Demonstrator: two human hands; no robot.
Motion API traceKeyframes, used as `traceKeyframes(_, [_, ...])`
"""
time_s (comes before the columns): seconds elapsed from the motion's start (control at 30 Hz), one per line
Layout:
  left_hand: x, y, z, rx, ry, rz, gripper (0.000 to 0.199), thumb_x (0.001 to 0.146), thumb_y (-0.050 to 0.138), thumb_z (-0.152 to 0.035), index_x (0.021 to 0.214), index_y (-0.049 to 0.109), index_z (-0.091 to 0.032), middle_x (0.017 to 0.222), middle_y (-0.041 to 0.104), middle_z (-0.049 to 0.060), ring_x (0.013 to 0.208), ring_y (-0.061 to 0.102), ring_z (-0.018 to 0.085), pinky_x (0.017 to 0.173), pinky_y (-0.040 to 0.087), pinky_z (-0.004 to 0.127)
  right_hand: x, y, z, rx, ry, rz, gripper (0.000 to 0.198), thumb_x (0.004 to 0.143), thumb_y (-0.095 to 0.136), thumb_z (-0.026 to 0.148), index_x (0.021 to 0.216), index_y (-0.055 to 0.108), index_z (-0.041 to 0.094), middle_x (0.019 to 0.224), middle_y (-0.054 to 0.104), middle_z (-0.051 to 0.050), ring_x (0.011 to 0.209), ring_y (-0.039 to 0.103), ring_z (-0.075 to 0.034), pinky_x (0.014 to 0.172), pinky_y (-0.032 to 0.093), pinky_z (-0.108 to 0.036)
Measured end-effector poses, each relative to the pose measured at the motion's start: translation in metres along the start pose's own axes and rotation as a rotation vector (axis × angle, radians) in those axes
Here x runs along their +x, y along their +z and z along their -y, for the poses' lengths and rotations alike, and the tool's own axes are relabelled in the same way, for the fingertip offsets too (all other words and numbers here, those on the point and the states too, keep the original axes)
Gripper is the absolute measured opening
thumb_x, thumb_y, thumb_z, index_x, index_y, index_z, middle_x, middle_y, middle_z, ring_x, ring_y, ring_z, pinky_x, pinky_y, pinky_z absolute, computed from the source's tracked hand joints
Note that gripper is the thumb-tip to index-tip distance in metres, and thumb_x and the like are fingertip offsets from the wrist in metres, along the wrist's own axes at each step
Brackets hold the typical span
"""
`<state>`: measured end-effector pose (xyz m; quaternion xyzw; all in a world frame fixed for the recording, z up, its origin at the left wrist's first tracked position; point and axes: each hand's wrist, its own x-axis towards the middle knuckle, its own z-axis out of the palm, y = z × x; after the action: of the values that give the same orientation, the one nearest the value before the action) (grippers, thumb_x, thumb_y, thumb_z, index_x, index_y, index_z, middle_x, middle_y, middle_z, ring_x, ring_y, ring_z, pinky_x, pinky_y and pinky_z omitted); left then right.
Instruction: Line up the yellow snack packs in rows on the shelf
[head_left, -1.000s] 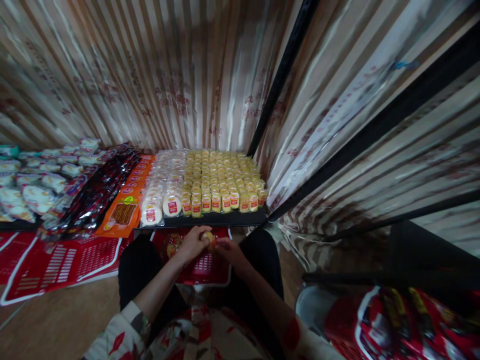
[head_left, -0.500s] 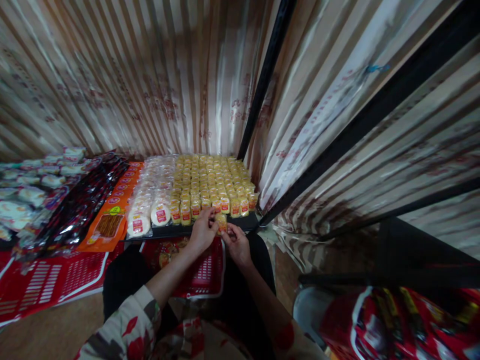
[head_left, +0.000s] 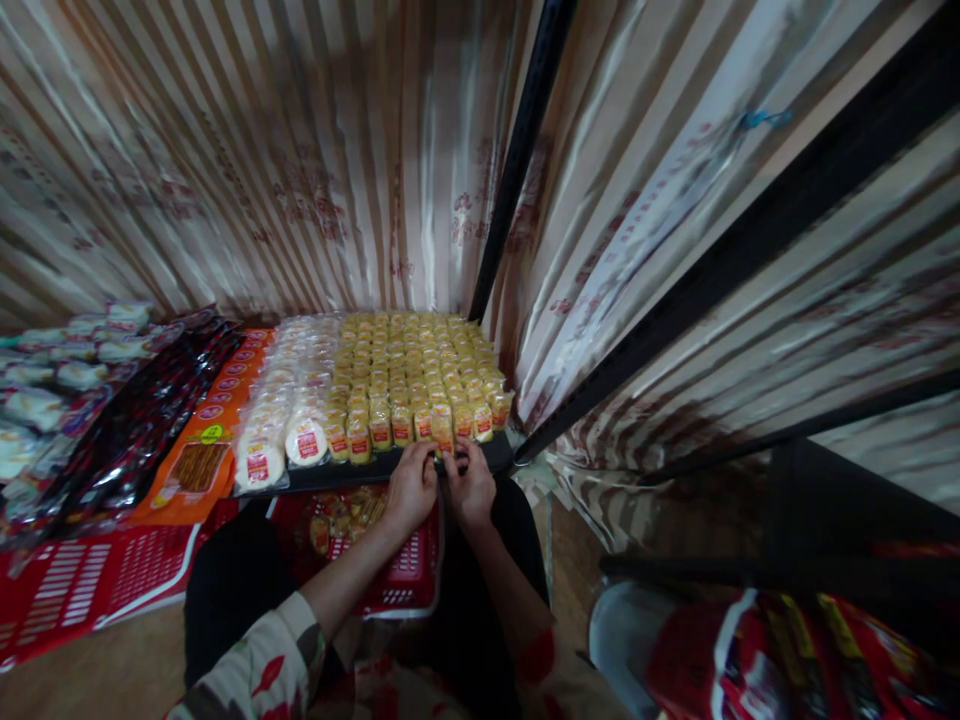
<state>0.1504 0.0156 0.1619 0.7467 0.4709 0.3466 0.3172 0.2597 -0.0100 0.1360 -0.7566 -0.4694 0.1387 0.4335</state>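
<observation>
Small yellow plastic-wrapped snack packs [head_left: 379, 425] with red-and-yellow labels stand in tight rows on a black shelf [head_left: 300, 484]. One yellow snack pack [head_left: 442, 424] at the front edge is pinched low down between my two hands, its label side facing me. My left hand [head_left: 412, 488] is closed, fingertips at the pack's lower left. On its lower right, my right hand [head_left: 471, 486] is closed too, with its thumb and fingers at the pack's base. Part of the pack's bottom is hidden by my fingertips.
Left of the yellow rows lie round white wrapped packs [head_left: 307, 440], orange snack bags [head_left: 196, 465] and dark shiny packets [head_left: 112, 440]. Below the shelf, a red basket [head_left: 416, 575] holds loose yellow packs. A black metal post [head_left: 517, 180] rises behind, against a striped curtain [head_left: 360, 150].
Both hands have brought the yellow pack forward from in front of the shelf to the front of the rows. My left hand has come down and nearer the right. The view has shifted slightly.
</observation>
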Motion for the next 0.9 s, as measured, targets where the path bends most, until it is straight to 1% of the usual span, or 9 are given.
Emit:
traceKeyframes(0.17, [0.001,0.006,0.005,0.01,0.017,0.04,0.037,0.078,0.038,-0.007,0.11,0.054,-0.016,0.109,0.056,0.009,0.103,0.054,0.017,0.093,0.046,0.034,0.003,0.003,-0.001,-0.003,0.074,-0.004,0.03,0.082,0.046,0.045,0.095,0.053,0.019,0.088,0.064,-0.005,0.067,0.061,-0.016,0.061,0.043,-0.026])
traceKeyframes(0.27, [0.001,0.009,0.007,0.022,0.025,0.046,0.042,0.075,0.039,-0.005,0.113,0.054,-0.017,0.111,0.055,0.009,0.106,0.052,0.018,0.096,0.044,0.036,0.004,0.005,-0.004,0.046,0.037,-0.007,0.028,0.084,0.044,0.044,0.09,0.053,0.019,0.089,0.062,-0.005,0.068,0.061,-0.015,0.061,0.045,-0.026])
traceKeyframes(0.33, [0.001,0.01,0.008,0.036,0.026,0.04,0.044,0.073,0.04,-0.005,0.114,0.054,-0.018,0.112,0.054,0.009,0.108,0.051,0.019,0.099,0.042,0.037,0.004,0.005,-0.006,0.085,-0.001,-0.013,0.026,0.085,0.041,0.041,0.09,0.054,0.019,0.091,0.06,-0.006,0.07,0.061,-0.015,0.061,0.046,-0.025])
traceKeyframes(0.5, [0.001,0.014,0.011,0.07,0.035,0.035,0.048,0.074,0.039,-0.005,0.119,0.052,-0.017,0.118,0.05,0.01,0.113,0.049,0.019,0.102,0.04,0.036,0.002,0.006,-0.009,0.086,-0.044,-0.034,0.026,0.087,0.04,0.037,0.095,0.056,0.018,0.103,0.055,-0.009,0.069,0.061,-0.013,0.063,0.048,-0.027])
traceKeyframes(0.6, [0.0,0.014,0.01,0.102,0.052,0.027,0.048,0.076,0.038,-0.006,0.121,0.05,-0.015,0.124,0.047,0.011,0.118,0.045,0.02,0.104,0.038,0.036,0.001,0.006,-0.011,0.069,-0.049,-0.037,0.027,0.088,0.039,0.037,0.097,0.056,0.018,0.099,0.055,-0.009,0.07,0.06,-0.014,0.067,0.049,-0.029])
traceKeyframes(0.7, [0.0,0.014,0.009,0.134,0.09,0.041,0.05,0.076,0.039,-0.006,0.126,0.047,-0.014,0.131,0.041,0.012,0.124,0.04,0.021,0.106,0.036,0.036,0.0,0.007,-0.015,0.089,-0.075,-0.044,0.028,0.088,0.038,0.037,0.098,0.056,0.017,0.095,0.056,-0.009,0.076,0.059,-0.016,0.07,0.05,-0.03])
traceKeyframes(0.8, [0.001,0.015,0.009,0.173,0.121,0.065,0.054,0.076,0.04,-0.006,0.129,0.043,-0.017,0.135,0.039,0.012,0.128,0.036,0.022,0.106,0.035,0.037,0.0,0.006,-0.016,0.11,-0.129,-0.033,0.031,0.089,0.037,0.035,0.106,0.055,0.017,0.099,0.056,-0.01,0.08,0.058,-0.016,0.073,0.051,-0.03])
traceKeyframes(0.9, [0.002,0.018,0.012,0.263,0.16,0.063,0.053,0.079,0.039,-0.007,0.131,0.042,-0.018,0.137,0.038,0.012,0.13,0.033,0.024,0.105,0.036,0.04,0.002,0.003,-0.015,0.097,-0.158,-0.055,0.036,0.09,0.035,0.033,0.117,0.052,0.018,0.103,0.055,-0.011,0.083,0.057,-0.017,0.076,0.05,-0.032])
